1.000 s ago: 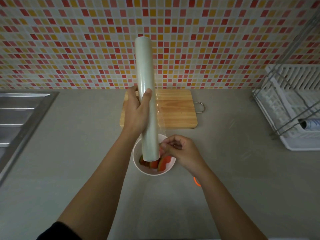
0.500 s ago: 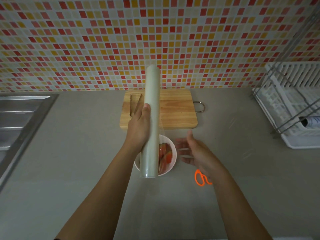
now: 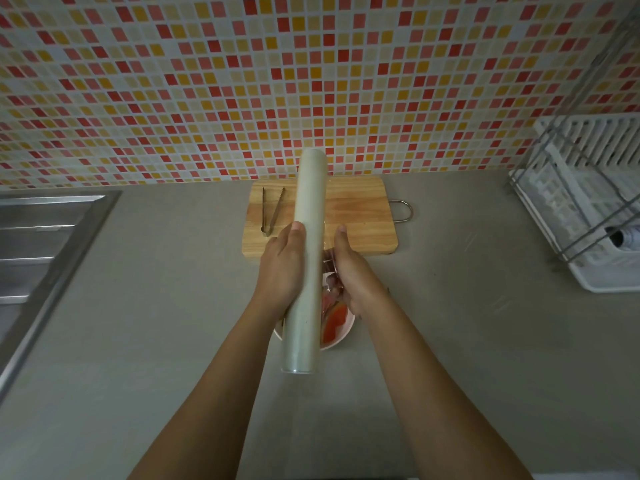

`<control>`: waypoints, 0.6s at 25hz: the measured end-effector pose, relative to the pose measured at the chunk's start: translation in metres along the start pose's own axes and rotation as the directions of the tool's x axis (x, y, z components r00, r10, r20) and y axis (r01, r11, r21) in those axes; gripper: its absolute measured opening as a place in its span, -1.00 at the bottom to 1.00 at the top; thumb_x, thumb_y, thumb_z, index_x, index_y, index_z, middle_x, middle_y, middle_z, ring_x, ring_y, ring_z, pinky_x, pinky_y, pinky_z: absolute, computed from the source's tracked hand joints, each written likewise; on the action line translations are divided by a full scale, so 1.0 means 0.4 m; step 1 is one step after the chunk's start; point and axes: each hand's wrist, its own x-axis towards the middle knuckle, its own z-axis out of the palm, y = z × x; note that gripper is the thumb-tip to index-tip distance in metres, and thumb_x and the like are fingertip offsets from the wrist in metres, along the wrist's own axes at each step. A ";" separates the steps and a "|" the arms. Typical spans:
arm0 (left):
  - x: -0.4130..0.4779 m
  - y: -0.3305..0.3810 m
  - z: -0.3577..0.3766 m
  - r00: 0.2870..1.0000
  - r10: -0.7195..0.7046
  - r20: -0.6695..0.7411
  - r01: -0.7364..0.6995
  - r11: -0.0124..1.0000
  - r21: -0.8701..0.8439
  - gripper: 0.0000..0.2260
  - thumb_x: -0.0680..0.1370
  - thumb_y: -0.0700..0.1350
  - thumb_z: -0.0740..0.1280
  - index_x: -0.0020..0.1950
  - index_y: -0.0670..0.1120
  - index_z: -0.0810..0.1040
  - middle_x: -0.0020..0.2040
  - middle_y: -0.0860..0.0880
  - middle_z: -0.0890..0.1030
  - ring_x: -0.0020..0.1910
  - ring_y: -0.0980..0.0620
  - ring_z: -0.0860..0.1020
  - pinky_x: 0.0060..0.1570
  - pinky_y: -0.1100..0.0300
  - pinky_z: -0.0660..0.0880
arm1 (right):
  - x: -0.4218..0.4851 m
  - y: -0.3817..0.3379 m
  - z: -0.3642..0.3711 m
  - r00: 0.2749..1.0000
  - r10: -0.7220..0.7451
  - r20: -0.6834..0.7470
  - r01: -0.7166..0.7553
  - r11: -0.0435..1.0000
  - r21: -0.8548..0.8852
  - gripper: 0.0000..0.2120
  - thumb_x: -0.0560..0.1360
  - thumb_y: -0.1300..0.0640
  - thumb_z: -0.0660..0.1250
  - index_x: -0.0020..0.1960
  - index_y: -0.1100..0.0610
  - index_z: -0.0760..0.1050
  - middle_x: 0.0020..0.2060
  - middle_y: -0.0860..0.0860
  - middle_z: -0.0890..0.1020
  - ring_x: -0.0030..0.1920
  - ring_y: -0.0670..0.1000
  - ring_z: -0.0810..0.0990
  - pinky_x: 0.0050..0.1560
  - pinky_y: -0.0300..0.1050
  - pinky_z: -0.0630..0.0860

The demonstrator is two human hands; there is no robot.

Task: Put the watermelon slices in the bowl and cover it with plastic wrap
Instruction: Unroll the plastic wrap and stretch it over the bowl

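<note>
My left hand (image 3: pixel 282 268) grips a long roll of plastic wrap (image 3: pixel 308 209) around its middle, holding it lengthwise above the white bowl (image 3: pixel 343 336). Red watermelon slices (image 3: pixel 335 320) show in the bowl to the right of the roll; the rest of the bowl is hidden under the roll and my hands. My right hand (image 3: pixel 351 271) is against the roll's right side, thumb up, its fingers curled in on the loose clear film there.
A wooden cutting board (image 3: pixel 360 220) lies behind the bowl with metal tongs (image 3: pixel 272 213) on its left part. A steel sink (image 3: pixel 41 237) is at the left, a white dish rack (image 3: pixel 588 209) at the right, and a tiled wall behind.
My right hand left the bowl, swung out open to the right, then came back to the roll's right side. The roll has sunk lower over the bowl.
</note>
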 end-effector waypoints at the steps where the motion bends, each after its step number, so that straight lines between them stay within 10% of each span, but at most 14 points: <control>1: 0.001 0.000 0.000 1.000 -0.007 -0.011 0.007 1.000 -0.017 -0.69 0.63 0.14 0.03 -0.22 0.21 0.46 -0.18 0.08 0.56 -0.20 0.21 0.57 -0.24 0.27 0.47 | -0.001 0.002 0.002 1.000 -0.009 -0.011 0.010 1.000 0.013 -0.43 0.47 -0.38 -0.01 -0.26 0.05 0.51 -0.52 -0.13 0.53 -0.60 -0.18 0.39 -0.49 -0.23 0.32; 6: 0.009 -0.006 0.009 0.997 -0.038 -0.064 0.034 0.998 -0.061 -0.68 0.64 0.13 0.02 -0.14 0.10 0.50 -0.06 0.00 0.57 -0.05 0.05 0.54 -0.02 0.07 0.45 | -0.002 0.010 0.007 0.911 -0.318 -0.263 0.330 0.944 0.000 -0.65 0.55 -0.13 0.14 -0.28 0.05 0.46 -0.35 -0.08 0.53 -0.28 -0.07 0.49 -0.19 -0.09 0.43; 15: -0.009 -0.023 0.015 0.948 -0.286 0.143 0.319 0.867 -0.383 -0.62 0.61 0.10 0.13 -0.10 -0.15 0.56 -0.28 -0.15 0.60 -0.32 -0.05 0.58 -0.22 0.06 0.54 | 0.007 0.039 -0.055 0.881 -0.291 -0.373 0.296 0.954 -0.045 -0.66 0.59 -0.08 0.07 -0.24 0.02 0.46 -0.38 -0.10 0.46 -0.37 -0.14 0.41 -0.29 -0.24 0.36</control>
